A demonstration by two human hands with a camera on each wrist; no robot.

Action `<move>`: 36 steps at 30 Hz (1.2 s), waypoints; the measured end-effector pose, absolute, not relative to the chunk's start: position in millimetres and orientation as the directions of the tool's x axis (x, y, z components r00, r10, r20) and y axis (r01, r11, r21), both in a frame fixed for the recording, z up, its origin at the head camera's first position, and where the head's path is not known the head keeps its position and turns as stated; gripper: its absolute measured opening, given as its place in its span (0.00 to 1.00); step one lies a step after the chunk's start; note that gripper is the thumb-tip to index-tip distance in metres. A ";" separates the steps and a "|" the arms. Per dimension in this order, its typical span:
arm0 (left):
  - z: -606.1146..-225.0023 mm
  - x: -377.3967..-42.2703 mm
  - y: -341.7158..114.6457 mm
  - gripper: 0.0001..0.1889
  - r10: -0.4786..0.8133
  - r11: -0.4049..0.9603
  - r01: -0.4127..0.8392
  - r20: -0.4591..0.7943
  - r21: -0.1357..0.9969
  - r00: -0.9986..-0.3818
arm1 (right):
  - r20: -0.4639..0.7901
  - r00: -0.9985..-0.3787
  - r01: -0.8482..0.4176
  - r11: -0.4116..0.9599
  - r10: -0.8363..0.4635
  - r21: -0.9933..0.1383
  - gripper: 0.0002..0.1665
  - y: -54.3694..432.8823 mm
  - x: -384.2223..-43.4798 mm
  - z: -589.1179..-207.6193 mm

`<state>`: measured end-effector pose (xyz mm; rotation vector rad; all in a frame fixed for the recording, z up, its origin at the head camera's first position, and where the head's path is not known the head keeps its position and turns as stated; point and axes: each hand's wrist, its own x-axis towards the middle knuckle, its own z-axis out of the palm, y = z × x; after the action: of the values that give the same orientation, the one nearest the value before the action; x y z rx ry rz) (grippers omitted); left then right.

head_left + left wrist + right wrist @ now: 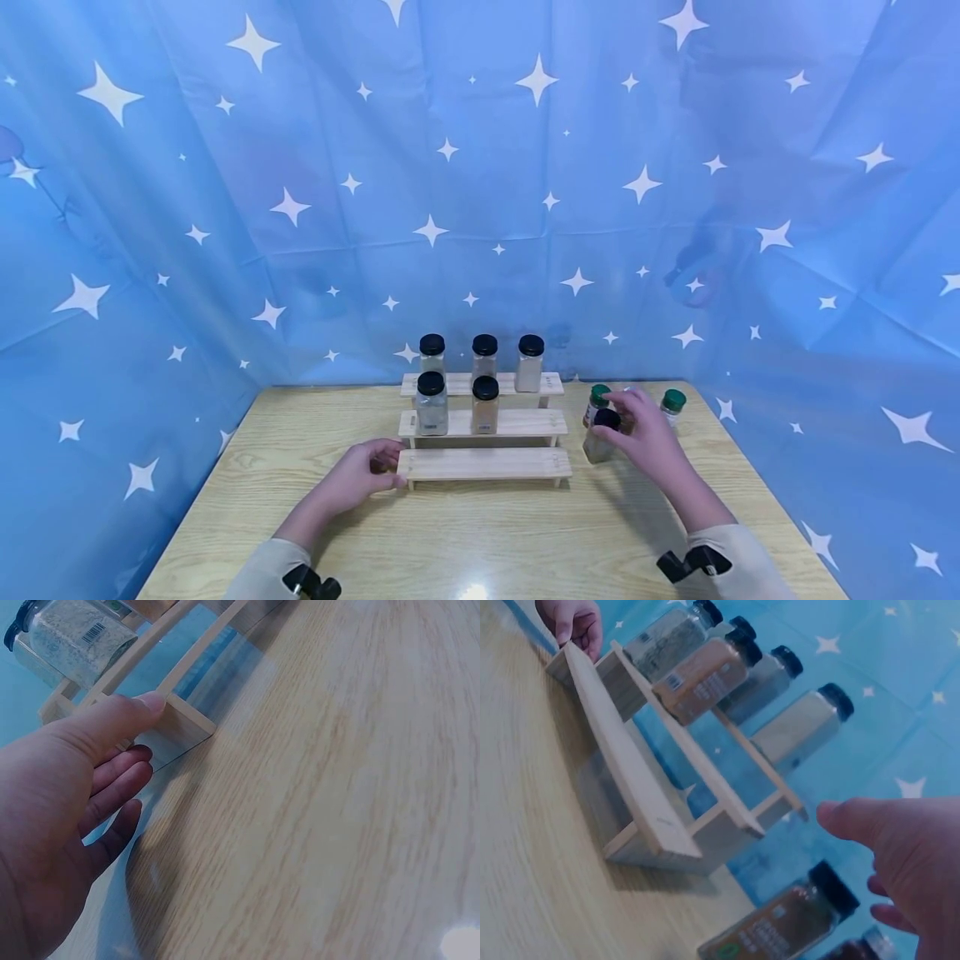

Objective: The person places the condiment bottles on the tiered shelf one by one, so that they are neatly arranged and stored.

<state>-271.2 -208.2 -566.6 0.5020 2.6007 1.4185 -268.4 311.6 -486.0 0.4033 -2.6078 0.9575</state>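
A three-step wooden rack stands on the table. My left hand holds its left end, with the thumb on the lowest step and the other fingers curled beside the end piece in the left wrist view. Over on the right, my right hand hovers by a black-lidded spice jar with brown contents. The right wrist view shows its thumb extended, apart from that jar. A green-capped bottle is partly hidden behind the fingers. Another green-capped bottle stands just beyond the hand.
Three black-lidded jars stand on the top step, among them a pale-filled jar. On the middle step are a jar with whitish contents and an orange-brown jar. A blue star-patterned curtain hangs behind the wood-grain table.
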 end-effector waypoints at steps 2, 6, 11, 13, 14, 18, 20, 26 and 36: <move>-566.5 -271.1 -208.1 0.31 0.353 0.503 0.227 0.042 0.834 -0.935 | 0.401 -0.904 -0.370 0.740 -0.148 -0.562 0.37 313.7 -269.4 -491.0; -565.9 -271.1 -207.6 0.31 0.352 0.506 0.227 0.041 0.832 -0.935 | 0.387 -0.911 -0.361 0.726 -0.142 -0.585 0.40 317.1 -270.7 -499.8; -565.8 -271.1 -207.5 0.31 0.346 0.506 0.216 0.032 0.835 -0.938 | 0.367 -0.921 -0.346 0.710 -0.133 -0.613 0.40 318.8 -270.8 -507.6; -565.8 -271.0 -207.6 0.31 0.346 0.503 0.213 0.031 0.838 -0.938 | 0.358 -0.925 -0.337 0.707 -0.127 -0.621 0.40 319.1 -270.7 -509.6; -565.8 -270.9 -207.7 0.31 0.348 0.500 0.215 0.032 0.839 -0.937 | 0.355 -0.927 -0.335 0.706 -0.126 -0.625 0.39 319.3 -270.5 -510.5; -565.5 -270.4 -207.7 0.31 0.351 0.498 0.218 0.034 0.840 -0.936 | 0.350 -0.929 -0.326 0.703 -0.117 -0.632 0.40 320.5 -271.3 -514.1; -565.5 -270.5 -207.8 0.31 0.351 0.499 0.219 0.035 0.838 -0.936 | 0.356 -0.927 -0.332 0.698 -0.117 -0.635 0.40 321.3 -271.8 -516.6; -566.2 -271.2 -207.9 0.31 0.350 0.503 0.222 0.038 0.835 -0.936 | 0.362 -0.925 -0.338 0.686 -0.115 -0.644 0.42 322.9 -275.5 -526.7; -566.7 -271.3 -208.2 0.31 0.352 0.501 0.223 0.039 0.836 -0.935 | 0.335 -0.935 -0.322 0.672 -0.116 -0.667 0.41 324.7 -277.9 -533.7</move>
<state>-271.3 -208.2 -566.7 0.5009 2.6014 1.4183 -277.9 324.7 -533.7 0.3509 -2.6227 1.1212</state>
